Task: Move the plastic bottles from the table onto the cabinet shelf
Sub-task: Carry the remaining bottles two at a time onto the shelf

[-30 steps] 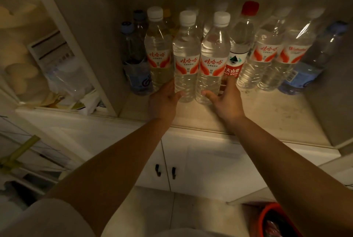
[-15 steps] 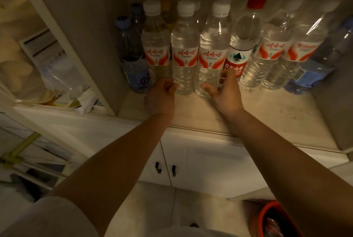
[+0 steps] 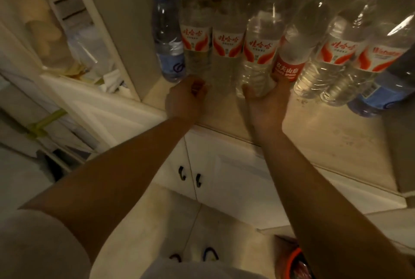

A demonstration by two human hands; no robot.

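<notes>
Since a second ago I am seeing both hands sliding their bottles deeper onto the cabinet shelf [image 3: 325, 135], left hand [image 3: 186, 99] curled round one bottle's [image 3: 197, 54] base, right hand [image 3: 265, 103] gripping another bottle [image 3: 258, 58], nearly seated in the row.

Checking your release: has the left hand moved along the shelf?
Yes. The left hand slid slightly left, toward the blue-label bottle.

Dim, warm yellowish light; glare streaks on the bottles [image 3: 260, 54]; soft motion blur throughout, wide-angle bending strongest away from them, toward the edges.
</notes>
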